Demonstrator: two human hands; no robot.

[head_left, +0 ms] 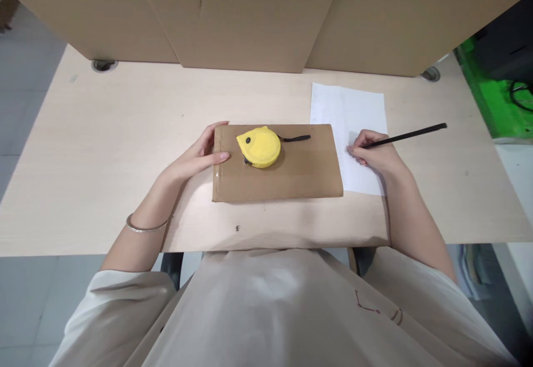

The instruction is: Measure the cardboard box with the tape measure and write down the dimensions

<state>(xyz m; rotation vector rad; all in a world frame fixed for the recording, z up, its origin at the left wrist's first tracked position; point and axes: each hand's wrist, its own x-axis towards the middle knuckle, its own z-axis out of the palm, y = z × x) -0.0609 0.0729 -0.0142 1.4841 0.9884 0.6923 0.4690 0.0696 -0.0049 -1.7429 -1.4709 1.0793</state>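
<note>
A flat brown cardboard box (291,172) lies in the middle of the pale wooden desk (95,156). A yellow tape measure (259,146) with a black wrist strap (296,138) rests on top of it. My left hand (204,153) lies against the box's left edge, fingers stretched out, thumb on the box top. My right hand (372,153) is closed round a black pencil (410,135), whose tip touches a white sheet of paper (353,111) just right of the box.
Tall cardboard panels (250,17) stand along the back of the desk. Two cable holes (104,65) sit in the far corners. A green object (495,100) lies beyond the desk's right end. The floor shows to the left.
</note>
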